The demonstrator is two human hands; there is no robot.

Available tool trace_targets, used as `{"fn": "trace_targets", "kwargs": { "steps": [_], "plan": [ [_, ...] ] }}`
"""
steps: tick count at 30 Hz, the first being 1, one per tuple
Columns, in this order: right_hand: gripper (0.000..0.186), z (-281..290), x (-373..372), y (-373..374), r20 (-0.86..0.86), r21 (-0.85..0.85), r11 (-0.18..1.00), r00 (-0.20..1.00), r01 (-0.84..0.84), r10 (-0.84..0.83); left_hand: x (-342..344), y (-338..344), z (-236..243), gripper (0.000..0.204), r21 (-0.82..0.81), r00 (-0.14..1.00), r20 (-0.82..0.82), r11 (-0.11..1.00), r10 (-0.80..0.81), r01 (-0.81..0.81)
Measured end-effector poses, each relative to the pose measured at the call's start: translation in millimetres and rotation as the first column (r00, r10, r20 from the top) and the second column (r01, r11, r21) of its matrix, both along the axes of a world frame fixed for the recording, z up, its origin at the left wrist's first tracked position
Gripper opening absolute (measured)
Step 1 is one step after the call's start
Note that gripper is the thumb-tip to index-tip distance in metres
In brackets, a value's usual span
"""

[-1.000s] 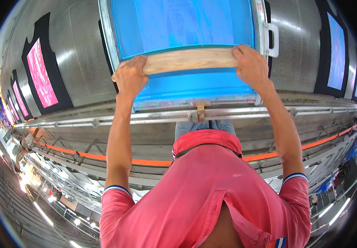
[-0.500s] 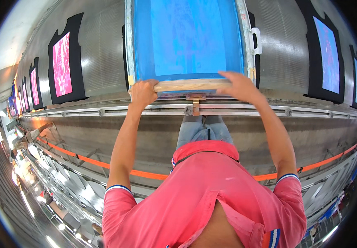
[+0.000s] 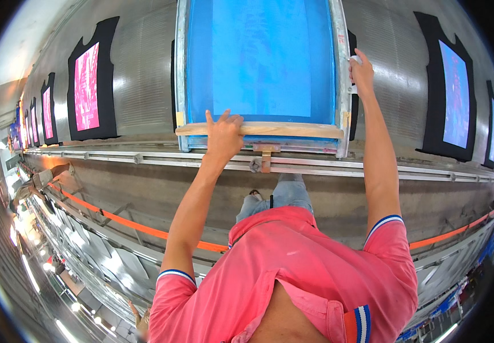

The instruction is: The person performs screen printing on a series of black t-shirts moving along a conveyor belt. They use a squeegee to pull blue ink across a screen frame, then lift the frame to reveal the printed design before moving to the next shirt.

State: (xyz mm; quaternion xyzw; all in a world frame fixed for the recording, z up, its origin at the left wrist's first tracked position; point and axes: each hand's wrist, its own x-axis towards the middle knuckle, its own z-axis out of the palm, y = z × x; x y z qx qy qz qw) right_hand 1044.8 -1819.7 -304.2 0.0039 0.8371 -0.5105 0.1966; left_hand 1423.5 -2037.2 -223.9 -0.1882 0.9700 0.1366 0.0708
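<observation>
On the grey metal tabletop [image 3: 144, 74], a rectangular blue mesh screen in a metal frame [image 3: 261, 63] lies at my twelve o'clock, with a long pale wooden bar [image 3: 292, 130] across its near end, long axis nine to three. My left fingers [image 3: 225, 116], nearer the bar, splay open over it, its longer stretch toward three; my right fingers [image 3: 352, 72] curl round the frame's white handle [image 3: 353, 90] at one.

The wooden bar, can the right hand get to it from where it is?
Probably yes, if it lets go: the right hand is on the white handle. The wooden bar has its right end uncovered nearby; the left hand covers only a part farther left.
</observation>
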Motion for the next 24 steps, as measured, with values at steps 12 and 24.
{"fn": "trace_targets", "kwargs": {
  "steps": [12, 24],
  "plan": [
    [0.038, 2.0, -20.3, -4.9, -0.257, 0.28, 0.957, 0.967, 0.077, -0.002, 6.9, 2.0, -4.6, 0.038, 0.108, 0.998, -0.052, 0.993, 0.046, -0.04],
    [0.046, 105.7, 74.6, -102.6, -0.458, 0.242, 0.955, 0.888, 0.175, -0.046, 97.6, -101.3, 12.7, 0.033, 0.168, 0.969, -0.24, 0.985, 0.065, -0.025]
  ]
}}
